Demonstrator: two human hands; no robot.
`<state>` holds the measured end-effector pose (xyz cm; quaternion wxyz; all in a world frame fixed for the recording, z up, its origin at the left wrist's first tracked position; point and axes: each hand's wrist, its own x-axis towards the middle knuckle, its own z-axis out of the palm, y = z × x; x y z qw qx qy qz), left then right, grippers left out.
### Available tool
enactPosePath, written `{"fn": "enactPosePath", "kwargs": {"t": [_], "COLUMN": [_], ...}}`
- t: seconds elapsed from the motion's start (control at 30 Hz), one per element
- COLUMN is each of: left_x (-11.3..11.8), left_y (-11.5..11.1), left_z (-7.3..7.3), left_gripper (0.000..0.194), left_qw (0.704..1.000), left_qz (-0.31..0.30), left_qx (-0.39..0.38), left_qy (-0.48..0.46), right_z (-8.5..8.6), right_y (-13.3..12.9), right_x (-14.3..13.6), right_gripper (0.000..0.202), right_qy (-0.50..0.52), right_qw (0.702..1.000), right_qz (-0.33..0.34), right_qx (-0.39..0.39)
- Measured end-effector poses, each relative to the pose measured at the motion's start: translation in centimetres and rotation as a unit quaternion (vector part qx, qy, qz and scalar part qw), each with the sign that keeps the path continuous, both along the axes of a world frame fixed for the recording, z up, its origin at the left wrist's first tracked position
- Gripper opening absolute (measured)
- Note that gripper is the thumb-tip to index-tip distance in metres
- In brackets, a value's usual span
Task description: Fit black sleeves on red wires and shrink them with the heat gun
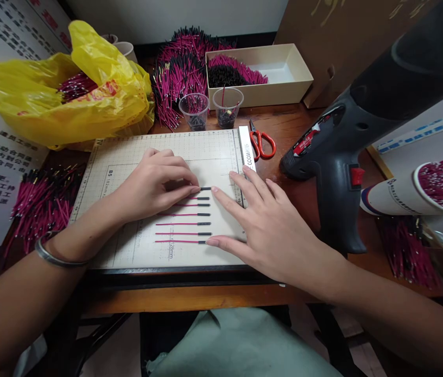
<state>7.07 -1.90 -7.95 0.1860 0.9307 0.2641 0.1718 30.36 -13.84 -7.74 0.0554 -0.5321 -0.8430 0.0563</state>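
My left hand is closed in a pinch on a wire with a black sleeve, which lies on a ruled cutting board. Below it, several magenta wires with black sleeved ends lie side by side in a row, roughly parallel. My right hand rests with fingers spread on the right part of the board. Its index fingertip is by the end of the pinched wire's sleeve, and its thumb touches the sleeved end of the lowest wire. Part of the upper wires is hidden under my left hand.
Behind the board stand two clear plastic cups and a cardboard tray of wires. Red-handled scissors lie to the right, near a black heat gun. A yellow bag sits at left; a paper cup of wires lies at right.
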Motion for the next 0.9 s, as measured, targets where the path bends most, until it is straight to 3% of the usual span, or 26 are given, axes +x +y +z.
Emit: {"fn": "enactPosePath", "kwargs": {"t": [0.9], "left_x": [-0.37], "left_y": [-0.31], "left_z": [0.38], "left_gripper": [0.024], "left_qw": [1.0], "left_qz": [0.002], "left_qx": [-0.014], "left_qy": [0.003], "right_z": [-0.32], "right_y": [-0.25], "right_x": [0.21], "right_gripper": [0.082], "right_qy": [0.034], "right_qw": [0.999], "right_qz": [0.001], "right_qx": [0.018]}}
